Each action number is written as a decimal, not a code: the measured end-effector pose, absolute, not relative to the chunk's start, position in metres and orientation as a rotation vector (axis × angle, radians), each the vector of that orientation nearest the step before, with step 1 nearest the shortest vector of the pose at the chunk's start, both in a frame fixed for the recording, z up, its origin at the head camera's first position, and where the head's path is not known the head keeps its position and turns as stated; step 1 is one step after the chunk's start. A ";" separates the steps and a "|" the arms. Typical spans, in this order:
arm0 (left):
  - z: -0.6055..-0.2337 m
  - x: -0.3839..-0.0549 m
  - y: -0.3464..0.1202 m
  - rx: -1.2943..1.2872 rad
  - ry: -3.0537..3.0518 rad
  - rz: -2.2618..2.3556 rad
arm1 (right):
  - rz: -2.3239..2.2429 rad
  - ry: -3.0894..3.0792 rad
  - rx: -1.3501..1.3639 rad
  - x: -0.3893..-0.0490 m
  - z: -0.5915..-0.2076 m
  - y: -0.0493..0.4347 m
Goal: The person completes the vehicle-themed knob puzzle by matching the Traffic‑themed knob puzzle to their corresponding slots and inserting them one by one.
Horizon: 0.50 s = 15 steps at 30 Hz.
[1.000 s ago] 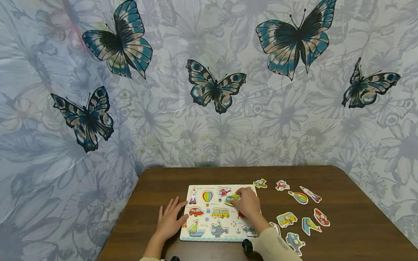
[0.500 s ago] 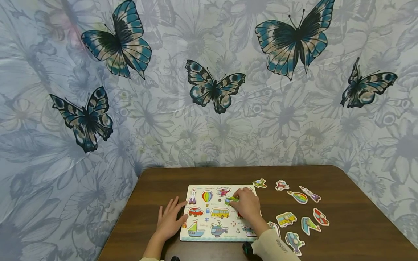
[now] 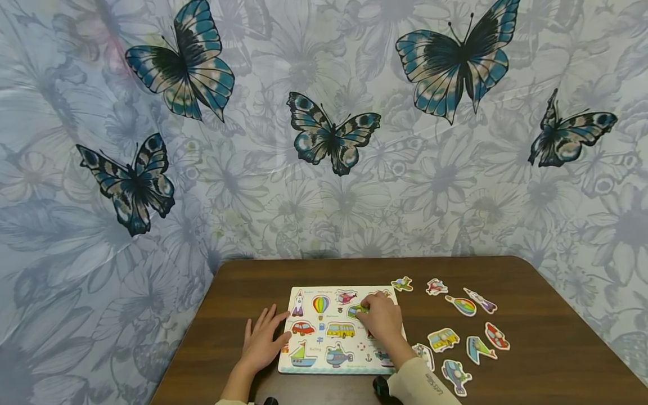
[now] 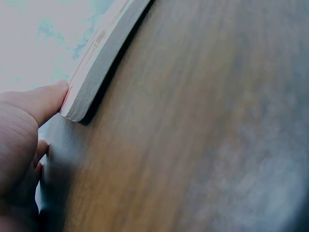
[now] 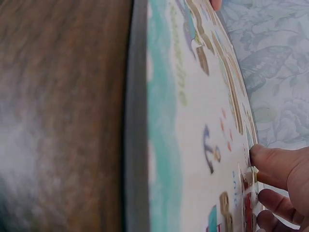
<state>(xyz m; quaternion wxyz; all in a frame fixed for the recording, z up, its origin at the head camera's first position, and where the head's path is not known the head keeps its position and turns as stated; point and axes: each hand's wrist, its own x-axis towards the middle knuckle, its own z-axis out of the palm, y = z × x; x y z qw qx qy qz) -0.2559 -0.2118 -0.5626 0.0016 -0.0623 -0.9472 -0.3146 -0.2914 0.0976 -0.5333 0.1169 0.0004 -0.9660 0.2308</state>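
Observation:
A white puzzle board (image 3: 346, 365) with printed vehicles lies on the brown table. My left hand (image 3: 264, 344) rests beside its left edge with fingers spread; in the left wrist view the thumb (image 4: 46, 99) touches the board's corner. At the board's upper right, my right hand (image 3: 383, 319) pinches a green puzzle piece (image 3: 357, 311) between thumb and index finger, low over the board. The hand covers part of that piece and the pictures under it. In the right wrist view, the right thumb (image 5: 275, 162) is down at the board's surface with the other fingers curled close by.
Loose puzzle pieces lie right of the board: a rocket (image 3: 480, 301), a balloon (image 3: 461, 305), a bus (image 3: 444, 340), a sailboat (image 3: 480, 350), a submarine (image 3: 457, 377), a red car (image 3: 498, 336) and several others. A butterfly-patterned wall covering (image 3: 334, 225) stands behind the table (image 3: 547, 360).
My right hand stays over the same spot; the green piece has turned and shifted slightly under its fingers. The left hand and the loose pieces have not moved.

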 end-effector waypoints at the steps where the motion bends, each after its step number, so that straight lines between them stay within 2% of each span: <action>1: -0.562 -0.256 -0.212 -0.193 -2.972 -0.985 | 0.676 -2.827 0.002 -0.291 -0.532 0.098; 15: -0.560 -0.253 -0.210 -0.203 -2.963 -0.993 | 0.798 -2.837 0.099 -0.289 -0.528 0.112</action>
